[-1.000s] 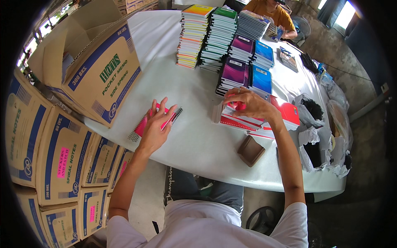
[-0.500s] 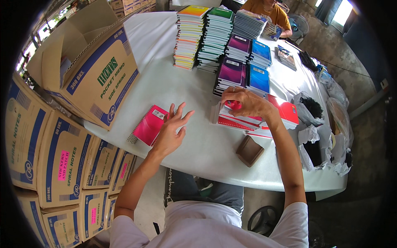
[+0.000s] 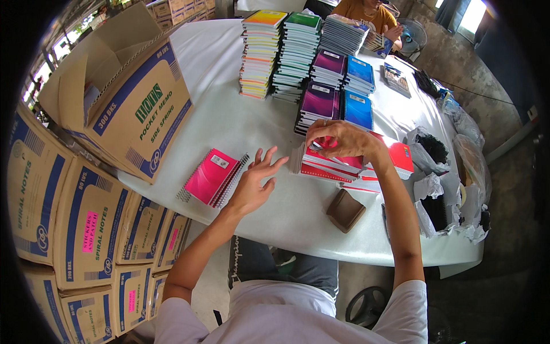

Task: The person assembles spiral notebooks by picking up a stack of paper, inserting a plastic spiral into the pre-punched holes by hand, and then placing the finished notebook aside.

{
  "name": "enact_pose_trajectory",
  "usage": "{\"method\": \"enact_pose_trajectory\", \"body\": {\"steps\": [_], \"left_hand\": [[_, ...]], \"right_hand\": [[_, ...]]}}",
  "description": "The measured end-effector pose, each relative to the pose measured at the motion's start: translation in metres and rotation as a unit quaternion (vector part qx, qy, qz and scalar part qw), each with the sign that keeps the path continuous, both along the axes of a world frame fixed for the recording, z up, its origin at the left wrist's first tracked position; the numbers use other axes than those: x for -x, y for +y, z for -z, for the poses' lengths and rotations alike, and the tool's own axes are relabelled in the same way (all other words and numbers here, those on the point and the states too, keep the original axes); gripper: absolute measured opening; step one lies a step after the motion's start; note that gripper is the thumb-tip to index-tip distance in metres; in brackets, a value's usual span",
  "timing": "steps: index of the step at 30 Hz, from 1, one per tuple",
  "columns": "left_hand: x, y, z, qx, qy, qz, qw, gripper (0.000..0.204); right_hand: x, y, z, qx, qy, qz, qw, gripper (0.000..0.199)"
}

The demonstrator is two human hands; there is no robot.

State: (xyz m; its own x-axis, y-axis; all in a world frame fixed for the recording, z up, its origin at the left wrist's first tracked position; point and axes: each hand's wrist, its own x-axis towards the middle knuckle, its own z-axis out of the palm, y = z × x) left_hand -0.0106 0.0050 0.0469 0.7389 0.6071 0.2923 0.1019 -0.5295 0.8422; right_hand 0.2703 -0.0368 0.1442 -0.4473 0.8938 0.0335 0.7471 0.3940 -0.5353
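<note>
My left hand [image 3: 256,182] hovers over the white table with its fingers spread and nothing in them. Just left of it lies a small stack of pink spiral notebooks [image 3: 212,176], with a white label on the top cover. My right hand [image 3: 342,140] is curled over a pile of red notebooks [image 3: 329,172], gripping one at the top between thumb and fingers. Part of that pile is hidden beneath the hand. A brown sponge-like block [image 3: 346,211] sits on the table below the pile.
Tall stacks of yellow [image 3: 262,54], green [image 3: 295,57], purple [image 3: 321,98] and blue notebooks [image 3: 358,109] stand beyond the red pile. An open carton [image 3: 143,112] is at the left, above stacked cartons [image 3: 91,223]. Torn wrapping with black coils [image 3: 438,212] lies right. A person [image 3: 372,20] sits at the far end.
My left hand has moved right, away from the pink notebooks and toward the red pile, uncovering the stack's right edge. My right hand has stayed nearly in place.
</note>
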Motion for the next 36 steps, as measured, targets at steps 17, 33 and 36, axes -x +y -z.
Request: {"method": "enact_pose_trajectory", "body": {"steps": [17,33,36], "left_hand": [[-0.05,-0.002,-0.066,0.467,-0.086,0.048,0.879,0.052],[0.05,-0.046,0.045,0.276,-0.043,0.135,0.951,0.086],[0.048,-0.049,0.029,0.243,-0.104,0.119,0.957,0.089]], "right_hand": [[0.077,-0.074,0.027,-0.462,-0.074,0.156,0.87,0.03],[0.143,-0.162,0.144,-0.041,0.534,0.336,0.775,0.022],[0.147,-0.166,0.144,-0.073,0.501,0.321,0.8,0.022]]}}
